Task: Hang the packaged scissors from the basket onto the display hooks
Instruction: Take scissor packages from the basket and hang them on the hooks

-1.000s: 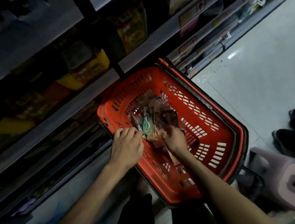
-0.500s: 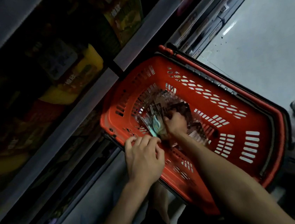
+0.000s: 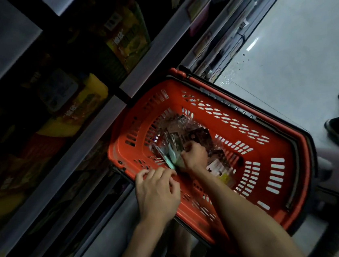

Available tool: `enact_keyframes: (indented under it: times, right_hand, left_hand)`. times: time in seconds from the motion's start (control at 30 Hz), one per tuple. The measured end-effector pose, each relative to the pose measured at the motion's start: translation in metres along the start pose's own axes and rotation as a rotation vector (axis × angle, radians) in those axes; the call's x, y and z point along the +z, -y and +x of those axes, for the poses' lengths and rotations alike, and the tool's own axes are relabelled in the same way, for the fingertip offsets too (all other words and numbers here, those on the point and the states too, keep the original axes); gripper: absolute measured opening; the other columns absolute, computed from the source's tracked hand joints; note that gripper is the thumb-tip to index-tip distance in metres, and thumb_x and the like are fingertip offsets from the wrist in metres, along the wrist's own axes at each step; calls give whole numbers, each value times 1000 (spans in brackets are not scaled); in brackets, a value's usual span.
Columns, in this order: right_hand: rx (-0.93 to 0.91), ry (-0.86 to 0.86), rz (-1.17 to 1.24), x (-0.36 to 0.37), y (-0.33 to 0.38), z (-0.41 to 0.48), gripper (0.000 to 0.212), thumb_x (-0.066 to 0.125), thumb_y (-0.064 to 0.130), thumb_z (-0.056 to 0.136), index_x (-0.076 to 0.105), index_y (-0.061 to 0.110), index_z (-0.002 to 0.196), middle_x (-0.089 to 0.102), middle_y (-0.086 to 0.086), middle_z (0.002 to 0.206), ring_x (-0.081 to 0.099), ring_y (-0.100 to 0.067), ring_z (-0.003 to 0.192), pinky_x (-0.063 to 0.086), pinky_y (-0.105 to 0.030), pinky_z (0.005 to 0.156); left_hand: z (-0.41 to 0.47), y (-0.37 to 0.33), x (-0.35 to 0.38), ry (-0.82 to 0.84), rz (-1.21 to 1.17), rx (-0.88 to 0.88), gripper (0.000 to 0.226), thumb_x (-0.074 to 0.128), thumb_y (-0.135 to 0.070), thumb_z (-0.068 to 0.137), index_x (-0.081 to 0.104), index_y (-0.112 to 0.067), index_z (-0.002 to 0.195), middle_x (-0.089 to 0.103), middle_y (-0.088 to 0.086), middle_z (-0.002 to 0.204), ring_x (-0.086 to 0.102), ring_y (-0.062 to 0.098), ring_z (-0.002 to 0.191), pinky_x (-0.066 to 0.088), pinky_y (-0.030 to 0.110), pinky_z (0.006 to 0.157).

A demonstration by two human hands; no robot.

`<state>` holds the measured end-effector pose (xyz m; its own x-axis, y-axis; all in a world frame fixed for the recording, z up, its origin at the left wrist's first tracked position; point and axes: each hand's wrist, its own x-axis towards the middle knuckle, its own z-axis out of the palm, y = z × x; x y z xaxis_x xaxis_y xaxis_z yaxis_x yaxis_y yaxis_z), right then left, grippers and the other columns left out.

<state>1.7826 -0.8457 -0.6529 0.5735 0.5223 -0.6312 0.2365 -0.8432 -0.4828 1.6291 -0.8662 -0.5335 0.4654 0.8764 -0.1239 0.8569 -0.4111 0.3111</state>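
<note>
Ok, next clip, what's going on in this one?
A person crouches over a red basket on a shop floor beside shelving. The right hand digs into the packaged scissors inside it; the left hand sits at the near rim, fingers on the packs. Nothing hung yet.

Both bare forearms reach forward and down from the bottom edge of the view. The left hand (image 3: 157,193) lies back up, its fingers curled in with the fingertips pinched together. The right hand (image 3: 195,155) is further forward and lower, knuckles up, its fingers bent under into a closed grip, partly hidden.
</note>
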Motion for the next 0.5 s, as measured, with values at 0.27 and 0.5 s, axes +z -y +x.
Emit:
enact_keyframes:
  times: [0.27,0.5]
  right_hand:
    - [-43,-151,201,-54,-4,-51,20,72,13,87,76,19,105,77,7,95,67,-7,85,55,-31,81]
    - [-50,-97,559,-115,2,-116,19,76,3,88,75,16,102,77,2,90,75,-12,85,64,-29,75]
  left_hand:
    - [1,-1,-4,57,-5,-15,32,48,-33,93,74,-27,110,73,-13,99,67,12,90,41,39,99]
    - [14,-11,-34,128,-544,-297,60,71,-51,94,48,-32,146,60,-9,133,61,13,120,51,38,101]
